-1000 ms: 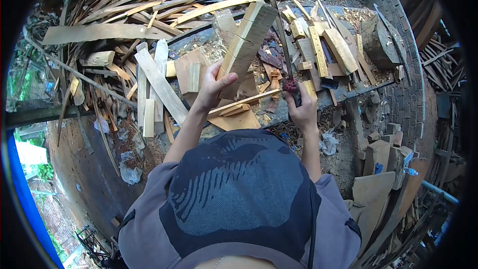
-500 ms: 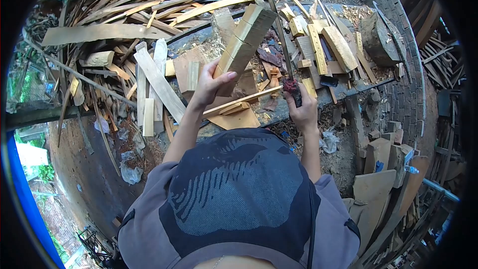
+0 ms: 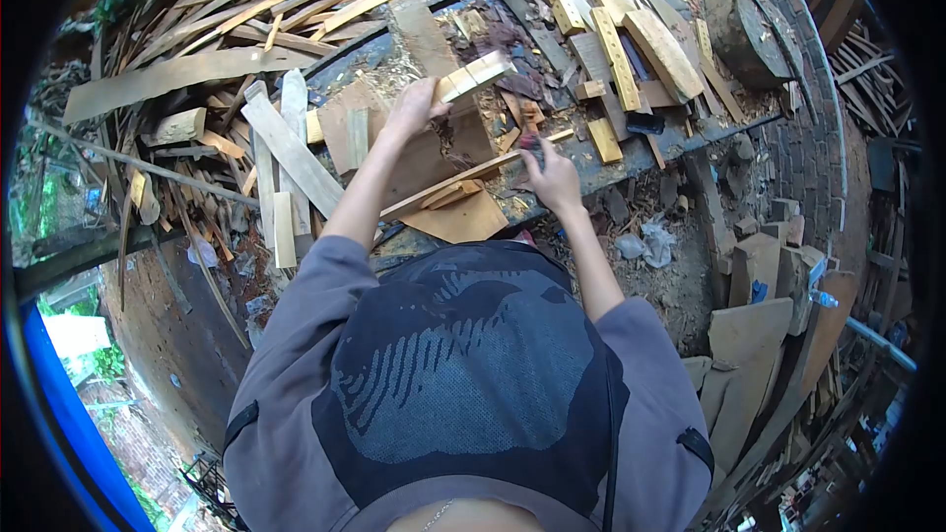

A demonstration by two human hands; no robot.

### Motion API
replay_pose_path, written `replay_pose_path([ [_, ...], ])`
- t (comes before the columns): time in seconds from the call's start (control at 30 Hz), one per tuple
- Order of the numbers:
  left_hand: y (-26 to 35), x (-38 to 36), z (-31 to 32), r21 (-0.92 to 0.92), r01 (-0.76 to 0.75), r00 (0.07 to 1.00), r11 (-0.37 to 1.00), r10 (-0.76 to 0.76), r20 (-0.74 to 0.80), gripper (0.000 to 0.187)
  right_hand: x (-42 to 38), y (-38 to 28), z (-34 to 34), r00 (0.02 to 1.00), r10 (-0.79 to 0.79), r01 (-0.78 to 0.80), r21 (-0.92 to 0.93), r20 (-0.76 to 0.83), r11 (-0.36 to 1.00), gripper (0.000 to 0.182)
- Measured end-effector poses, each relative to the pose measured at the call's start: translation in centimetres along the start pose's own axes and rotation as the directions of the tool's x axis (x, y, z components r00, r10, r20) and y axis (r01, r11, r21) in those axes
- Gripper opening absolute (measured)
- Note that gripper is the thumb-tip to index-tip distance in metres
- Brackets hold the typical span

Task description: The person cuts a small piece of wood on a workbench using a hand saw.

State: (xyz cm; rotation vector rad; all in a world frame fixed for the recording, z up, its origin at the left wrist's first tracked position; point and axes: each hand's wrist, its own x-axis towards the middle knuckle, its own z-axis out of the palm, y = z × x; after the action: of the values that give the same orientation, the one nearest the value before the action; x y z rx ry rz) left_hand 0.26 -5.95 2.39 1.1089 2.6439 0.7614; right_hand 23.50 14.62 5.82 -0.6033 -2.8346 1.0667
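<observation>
My left hand (image 3: 414, 106) is closed around one end of a squared wooden block (image 3: 475, 77) with notches cut across it. The block is held over the cluttered bench (image 3: 650, 163), its free end towards the right. My right hand (image 3: 554, 177) grips the dark, reddish handle (image 3: 530, 143) of a long-bladed hand tool. Its blade is not distinct now; in the earlier view it is long, narrow and dark. Below the hands lies a thin wooden strip (image 3: 473, 174) beside a flat piece of board (image 3: 463, 219).
Yellowish blocks, one a bar with holes (image 3: 616, 59), and a thick timber piece (image 3: 662, 54) lie to the right. Near the bench edge is a small black object (image 3: 645, 124). A log stump (image 3: 749, 34) stands at the far right; scrap planks (image 3: 296, 25) pile up at the left.
My left hand has turned the notched block from steeply raised to nearly level. My right hand has moved left and the tool's blade no longer shows clearly. The view has shifted slightly.
</observation>
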Motion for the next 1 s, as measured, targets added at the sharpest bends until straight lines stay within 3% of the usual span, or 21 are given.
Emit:
replay_pose_path([
  [0.07, -1.4, 0.3, 1.8, 0.051, -0.002, 0.998, 0.999, -0.001, 0.057, 0.052, 0.8, 0.5, 2.3, 0.999, -0.042, 0.046, -0.108, 0.033, 0.993, 0.042],
  [0.17, -1.7, 0.1, 2.5, -0.004, -0.065, 0.994, 0.998, 0.064, -0.086, 0.055, 1.7, 1.0, 5.4, 0.998, -0.029, 0.032, -0.070, 0.047, 0.997, 0.039],
  [0.2, -1.5, 0.2, 2.3, 0.027, -0.032, 0.999, 0.999, 0.033, -0.016, 0.059, 1.8, 1.0, 5.8, 0.999, -0.021, 0.023, -0.064, 0.039, 0.998, 0.038],
  [0.3, -0.7, 0.9, 1.8, 0.156, -0.067, 0.998, 0.985, 0.069, -0.005, 0.054, 2.2, 0.8, 7.1, 1.000, -0.005, 0.006, -0.038, 0.015, 0.999, 0.037],
  [0.4, 0.3, 1.9, 2.1, 0.276, 0.041, 0.993, 0.960, -0.071, 0.099, 0.053, 2.5, 0.9, 7.7, 0.999, -0.006, 0.006, -0.007, -0.032, 1.000, 0.036],
  [0.5, 0.2, 3.6, 2.8, 0.171, 0.307, 0.927, 0.936, -0.335, 0.168, 0.055, 2.9, 0.8, 7.3, 1.000, 0.014, -0.014, -0.037, 0.000, 0.999, 0.036],
  [0.63, 2.8, 4.9, 3.7, 0.209, 0.469, 0.880, 0.858, -0.473, -0.037, 0.049, 3.0, 0.5, 7.3, 1.000, -0.005, 0.005, -0.048, 0.004, 0.999, 0.035],
  [0.73, 3.0, 5.5, 6.4, 0.127, 0.580, 0.769, 0.805, -0.489, -0.411, 0.043, 3.0, 0.4, 7.1, 0.997, 0.041, -0.037, -0.061, 0.072, 0.997, 0.036],
  [0.83, 2.0, 5.4, 7.8, 0.009, 0.568, 0.683, 0.823, -0.465, -0.564, 0.038, 2.6, 0.4, 6.6, 0.996, 0.024, -0.020, -0.058, 0.084, 0.998, 0.034],
  [0.87, 2.6, 5.5, 6.8, -0.067, 0.611, 0.695, 0.789, -0.575, -0.432, 0.047, 2.5, 0.5, 6.6, 0.997, 0.026, -0.020, -0.080, 0.072, 0.997, 0.035],
  [0.97, 3.1, 6.3, 6.5, -0.008, 0.689, 0.658, 0.725, -0.630, -0.413, 0.059, 1.9, 0.4, 5.6, 0.991, 0.064, -0.050, -0.118, 0.119, 0.992, 0.036],
  [1.0, 3.6, 6.7, 5.9, -0.018, 0.712, 0.656, 0.702, -0.675, -0.338, 0.066, 1.5, 0.8, 5.5, 0.992, 0.055, -0.041, -0.128, 0.111, 0.991, 0.037],
])
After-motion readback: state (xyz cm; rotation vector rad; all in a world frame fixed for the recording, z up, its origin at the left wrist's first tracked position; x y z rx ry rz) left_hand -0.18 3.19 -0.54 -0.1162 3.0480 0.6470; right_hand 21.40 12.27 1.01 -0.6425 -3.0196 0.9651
